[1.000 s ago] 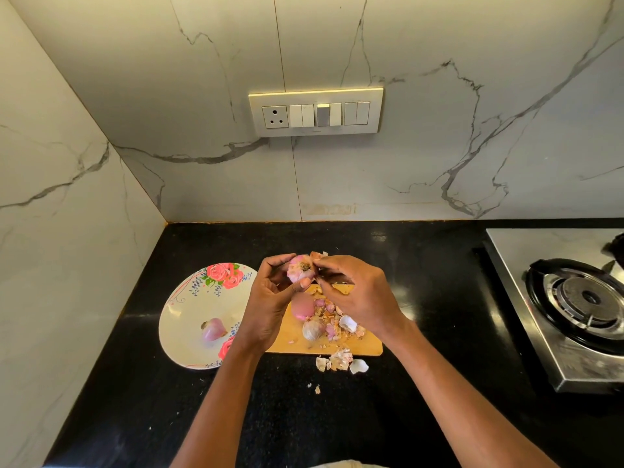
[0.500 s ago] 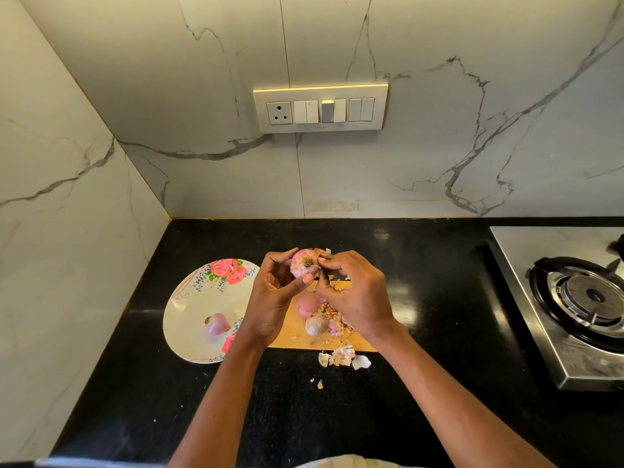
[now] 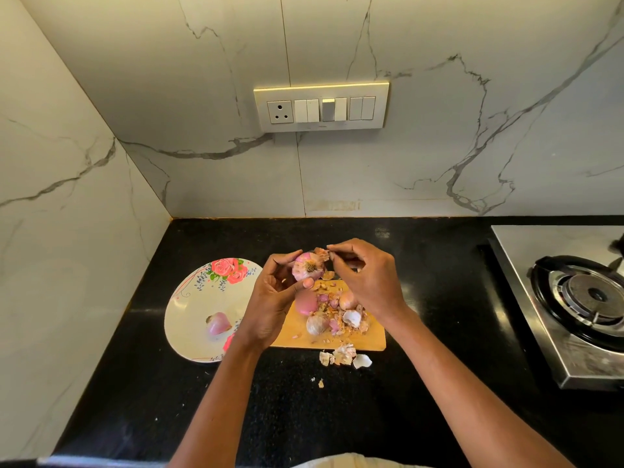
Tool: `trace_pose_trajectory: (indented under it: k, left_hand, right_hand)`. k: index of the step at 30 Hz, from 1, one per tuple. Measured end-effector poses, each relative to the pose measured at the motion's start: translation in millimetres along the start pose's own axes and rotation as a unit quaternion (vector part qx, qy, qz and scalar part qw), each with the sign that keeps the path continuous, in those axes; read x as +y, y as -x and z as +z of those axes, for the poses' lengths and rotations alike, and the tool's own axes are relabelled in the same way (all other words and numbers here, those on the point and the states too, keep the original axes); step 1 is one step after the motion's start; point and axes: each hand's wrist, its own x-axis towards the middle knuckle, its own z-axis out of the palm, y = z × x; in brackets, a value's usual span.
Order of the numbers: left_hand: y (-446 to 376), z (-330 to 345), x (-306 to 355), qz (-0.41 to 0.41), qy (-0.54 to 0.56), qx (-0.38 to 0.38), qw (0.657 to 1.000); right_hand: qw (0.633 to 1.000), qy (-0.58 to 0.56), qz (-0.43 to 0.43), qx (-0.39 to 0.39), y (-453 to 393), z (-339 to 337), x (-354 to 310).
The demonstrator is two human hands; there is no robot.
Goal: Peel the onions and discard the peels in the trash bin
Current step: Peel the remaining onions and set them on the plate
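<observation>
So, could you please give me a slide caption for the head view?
Left hand holds an onion while right hand pinches off its skin above the cutting board.

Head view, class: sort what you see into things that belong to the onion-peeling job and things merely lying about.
Belonging to the job:
left hand
right hand
pink half-peeled onion held up
papery peel flap being pinched
wooden chopping board
loose peel scraps
peeled pink onion on floral plate

Lying about:
steel gas stove
wall switch panel

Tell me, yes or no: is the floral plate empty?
No. One peeled onion lies on the floral plate, left of the cutting board.
</observation>
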Motion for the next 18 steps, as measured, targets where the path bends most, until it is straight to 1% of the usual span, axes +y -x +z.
trace_pose_trajectory:
  k: [3, 6, 10, 12, 14, 16, 18]
  left_hand:
    - [-2.0, -1.5, -4.9, 0.007, -0.018, 0.028, 0.999]
    - [-4.3, -4.3, -6.7, 0.006, -0.026, 0.047, 0.999]
    - [-4.7, -3.0, -3.1, 0.005, -0.037, 0.048, 0.998]
    - [-3.5, -2.6, -1.7, 0.004, -0.043, 0.037, 0.998]
    - [-2.2, -0.9, 1.5, 0.003, -0.052, 0.029, 0.998]
    - [-1.8, 1.9, 5.2, 0.001, -0.068, 0.026, 0.997]
    - [-1.9, 4.2, 8.4, 0.000, -0.086, 0.025, 0.996]
  right_hand:
    - [0.999, 0.015, 0.032, -0.036, 0.4, -3.6, 5.1]
    - [0.996, 0.016, 0.041, -0.077, 3.5, -3.4, 7.5]
    - [0.983, -0.105, 0.081, -0.128, 3.1, -5.3, -0.7]
    - [0.978, -0.124, 0.075, -0.148, 1.6, -4.6, -4.0]
    - [0.979, -0.133, 0.066, -0.139, 1.2, -3.1, -5.4]
    - [0.979, -0.158, 0.067, -0.114, 1.1, -3.6, -3.9]
    - [0.981, -0.160, 0.060, -0.091, 0.6, -4.6, -0.9]
